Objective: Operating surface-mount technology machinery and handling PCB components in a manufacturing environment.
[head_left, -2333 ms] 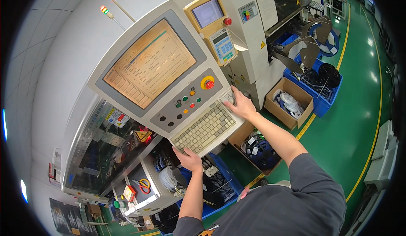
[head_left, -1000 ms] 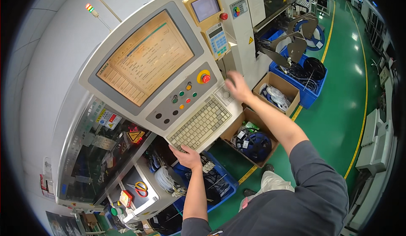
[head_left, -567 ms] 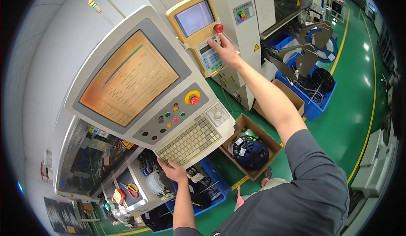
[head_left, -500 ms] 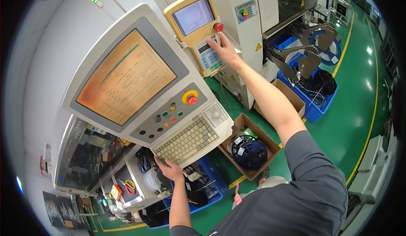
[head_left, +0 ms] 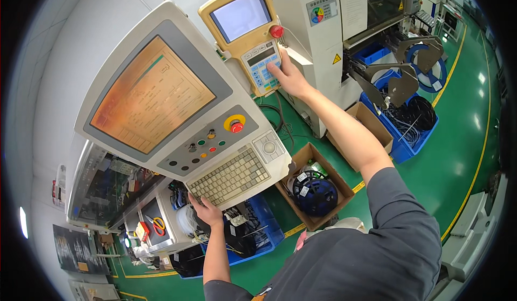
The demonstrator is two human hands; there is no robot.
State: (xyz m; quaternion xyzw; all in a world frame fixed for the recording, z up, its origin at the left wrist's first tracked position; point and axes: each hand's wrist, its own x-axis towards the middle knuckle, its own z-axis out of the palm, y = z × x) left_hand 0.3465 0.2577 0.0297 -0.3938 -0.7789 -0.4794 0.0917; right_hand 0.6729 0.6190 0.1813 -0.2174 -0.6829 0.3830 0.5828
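Note:
My right hand [head_left: 293, 80] is wrapped round the right edge of a yellowish handheld control pendant [head_left: 237, 47], its thumb over the blue keys. The pendant has a pale lit screen [head_left: 240, 19] on top and a red knob [head_left: 277, 31] at its side. It sits against the right side of a large grey machine console [head_left: 229, 99]. My left hand [head_left: 207, 213] lies at the front edge of the console, fingers apart, beside the lower left corner of the beige keyboard [head_left: 230, 176]. Its fingertips are partly hard to make out. An orange-tinted monitor [head_left: 153, 93] shows rows of small text.
Right of the keyboard is a trackball [head_left: 269, 147]; above it, a red emergency stop button [head_left: 236, 126]. Below stand a cardboard box [head_left: 301, 161] with reels and a blue bin [head_left: 274, 233] of parts. Scissors [head_left: 157, 225] lie at left. Another blue bin [head_left: 412, 153] holds cables.
My right thumb has slid down from beside the pendant's small display to the blue keys. My left hand stays at the keyboard's edge. The whole view has shifted slightly.

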